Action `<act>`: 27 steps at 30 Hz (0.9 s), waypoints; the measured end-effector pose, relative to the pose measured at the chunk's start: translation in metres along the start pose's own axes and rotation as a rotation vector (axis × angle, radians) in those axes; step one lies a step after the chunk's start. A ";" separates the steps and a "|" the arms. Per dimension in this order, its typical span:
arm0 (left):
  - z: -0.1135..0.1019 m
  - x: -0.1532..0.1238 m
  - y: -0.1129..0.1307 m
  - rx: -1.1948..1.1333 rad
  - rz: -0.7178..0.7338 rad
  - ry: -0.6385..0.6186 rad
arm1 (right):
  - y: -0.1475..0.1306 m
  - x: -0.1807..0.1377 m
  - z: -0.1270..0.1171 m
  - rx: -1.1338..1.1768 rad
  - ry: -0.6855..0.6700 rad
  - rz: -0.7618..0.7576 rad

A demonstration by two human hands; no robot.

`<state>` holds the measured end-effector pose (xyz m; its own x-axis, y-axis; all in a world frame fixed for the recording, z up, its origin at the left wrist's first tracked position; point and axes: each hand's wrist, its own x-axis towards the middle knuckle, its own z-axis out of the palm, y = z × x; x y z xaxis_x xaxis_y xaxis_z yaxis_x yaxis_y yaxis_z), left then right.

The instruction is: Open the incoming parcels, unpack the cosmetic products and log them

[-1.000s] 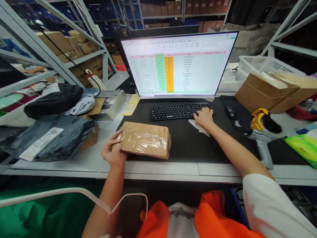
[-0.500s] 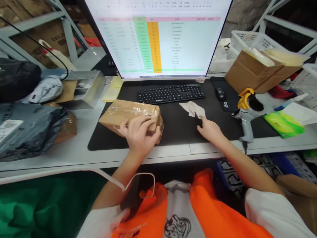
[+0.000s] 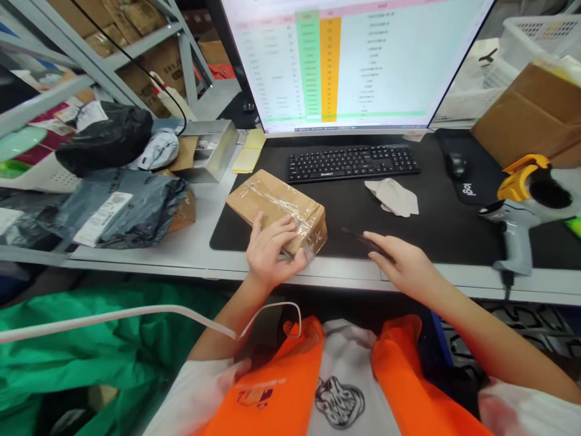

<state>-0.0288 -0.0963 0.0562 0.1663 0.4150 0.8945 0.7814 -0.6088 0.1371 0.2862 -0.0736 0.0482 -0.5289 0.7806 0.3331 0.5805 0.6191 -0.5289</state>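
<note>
A taped brown cardboard box [image 3: 275, 197] lies at an angle on the left part of the black desk mat. Gripping its near side and right end, my left hand [image 3: 272, 251] has its fingers across the top and its thumb low by the end face. My right hand [image 3: 403, 263] is closed around a slim black knife-like tool [image 3: 374, 245], whose thin tip points left toward the box, apart from it. Motion blur hides the tool's exact kind. Beyond this hand, a crumpled white tissue [image 3: 394, 197] rests on the mat.
A keyboard [image 3: 354, 163] lies below the monitor [image 3: 381, 66]. To the right are a mouse [image 3: 456, 165], a barcode scanner [image 3: 515, 224] and a large carton [image 3: 521, 115]. Dark plastic parcels [image 3: 122, 209] and a metal tray [image 3: 218, 151] stand left. A white cable [image 3: 158, 309] crosses in front.
My right hand has drawn the dark tool back from the tissue, which stays on the mat. The box has turned and its right end points nearer me. The camera view has shifted left.
</note>
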 end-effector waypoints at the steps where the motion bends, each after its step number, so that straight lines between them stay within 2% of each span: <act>1: 0.002 -0.002 -0.001 -0.008 0.005 0.029 | -0.008 0.005 0.002 -0.078 -0.024 -0.091; 4: 0.004 -0.007 -0.003 -0.024 -0.007 0.055 | -0.023 0.019 0.007 -0.241 -0.030 -0.259; 9: -0.001 -0.008 -0.004 -0.040 0.006 0.003 | -0.028 0.036 0.015 -0.312 0.067 -0.421; 20: -0.004 -0.005 -0.005 -0.039 -0.005 -0.043 | -0.021 0.048 0.022 -0.281 0.066 -0.484; 22: -0.003 -0.006 -0.004 -0.052 -0.008 -0.035 | -0.004 0.057 0.019 -0.290 0.033 -0.430; 23: -0.002 -0.006 -0.004 -0.055 -0.010 -0.033 | 0.009 0.063 0.016 -0.304 0.034 -0.347; 27: -0.001 -0.008 -0.004 -0.041 -0.006 -0.026 | 0.076 0.091 -0.008 -0.396 0.188 0.245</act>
<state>-0.0339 -0.0985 0.0489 0.1781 0.4360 0.8821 0.7574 -0.6330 0.1600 0.2871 0.0453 0.0444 -0.2480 0.8867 0.3902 0.8832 0.3725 -0.2849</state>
